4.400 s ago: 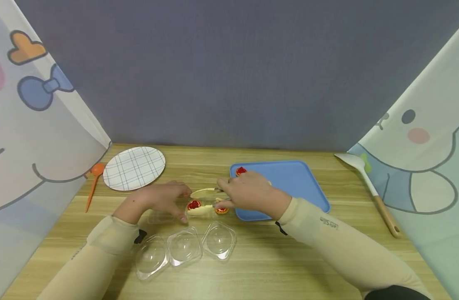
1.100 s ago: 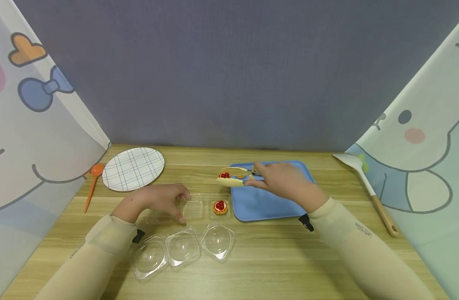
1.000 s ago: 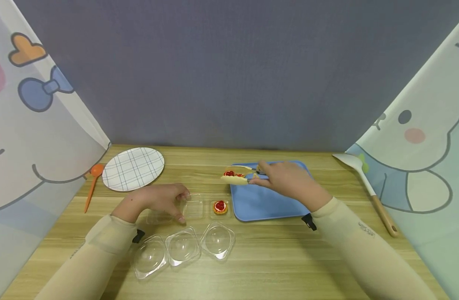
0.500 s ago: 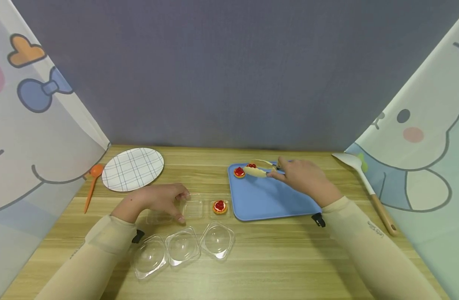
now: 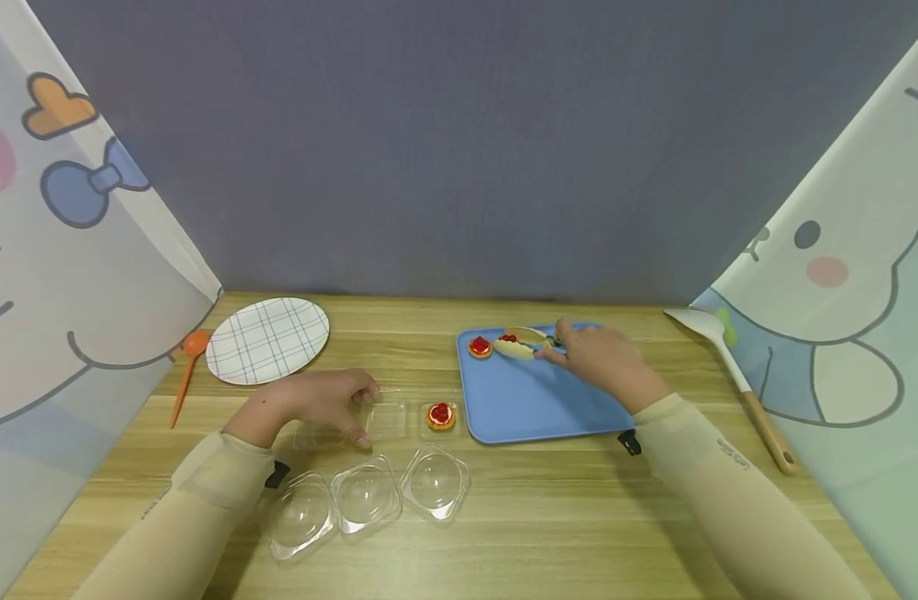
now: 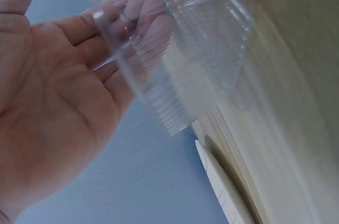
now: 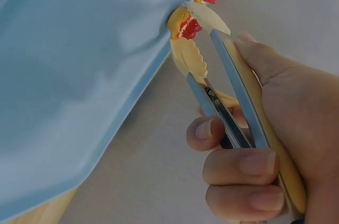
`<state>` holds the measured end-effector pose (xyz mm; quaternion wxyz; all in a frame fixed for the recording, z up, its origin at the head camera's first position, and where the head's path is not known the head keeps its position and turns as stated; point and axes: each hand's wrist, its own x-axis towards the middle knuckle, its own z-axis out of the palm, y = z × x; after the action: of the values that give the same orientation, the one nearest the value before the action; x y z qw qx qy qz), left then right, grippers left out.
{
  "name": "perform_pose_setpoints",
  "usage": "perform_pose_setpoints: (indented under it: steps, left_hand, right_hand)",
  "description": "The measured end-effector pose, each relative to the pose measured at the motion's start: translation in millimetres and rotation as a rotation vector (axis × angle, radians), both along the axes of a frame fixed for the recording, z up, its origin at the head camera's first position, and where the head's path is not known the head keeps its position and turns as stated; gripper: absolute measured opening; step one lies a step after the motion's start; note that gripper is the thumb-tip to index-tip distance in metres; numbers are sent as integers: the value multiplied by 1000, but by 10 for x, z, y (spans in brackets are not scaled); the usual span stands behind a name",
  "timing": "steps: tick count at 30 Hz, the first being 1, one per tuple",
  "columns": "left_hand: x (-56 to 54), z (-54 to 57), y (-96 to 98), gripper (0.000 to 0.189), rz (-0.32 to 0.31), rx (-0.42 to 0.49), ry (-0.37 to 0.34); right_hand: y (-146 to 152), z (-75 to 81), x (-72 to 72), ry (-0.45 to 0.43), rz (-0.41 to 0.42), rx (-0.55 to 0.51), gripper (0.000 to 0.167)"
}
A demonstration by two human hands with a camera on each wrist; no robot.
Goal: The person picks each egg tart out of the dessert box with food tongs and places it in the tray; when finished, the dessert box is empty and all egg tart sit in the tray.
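My right hand (image 5: 605, 358) grips a pair of tongs (image 7: 246, 107) with cream-coloured scalloped tips. Over the back of the blue tray (image 5: 549, 400), those tips stand on both sides of a small red-topped tart (image 7: 184, 24). Just left of it on the tray sits another tart (image 5: 480, 347). A clear plastic container (image 5: 387, 417) in three sections lies left of the tray, its domed lids folded out toward me; a third tart (image 5: 440, 415) rests in the right section. My left hand (image 5: 327, 404) spans the container with thumb and fingers spread, touching its edges.
A white checked plate (image 5: 267, 340) lies at the back left, with an orange spoon (image 5: 189, 371) beside it. At the right edge lies a white spatula (image 5: 736, 367) with a wooden handle. A grey panel (image 5: 459, 150) stands behind the table.
The right hand carried the tongs away from the container, rightward to the tray's back, leaving a tart in the right section. The tongs now surround another tart. The left hand has stayed put.
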<state>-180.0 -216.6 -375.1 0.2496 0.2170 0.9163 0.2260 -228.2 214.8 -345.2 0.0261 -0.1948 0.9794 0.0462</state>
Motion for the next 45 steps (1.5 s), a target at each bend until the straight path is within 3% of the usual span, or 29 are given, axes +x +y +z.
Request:
perform_pose_setpoints:
  steps: [14,30,37,45]
  left_hand:
    - [1,22,8,75,-19,-3,0]
    - [-1,30,7,85,-13,-19,-36]
    - [24,198,-3,90,-54,-62,-9]
    - [0,406,95,75,-125,-59,118]
  right_hand:
    - [-10,-11,-14,-52,-45,31,61]
    - [47,79,97,-41,-34,16,62]
    - [54,204,209,-9,-19,-12,60]
    - [-78,413,444,20,71,-63,59]
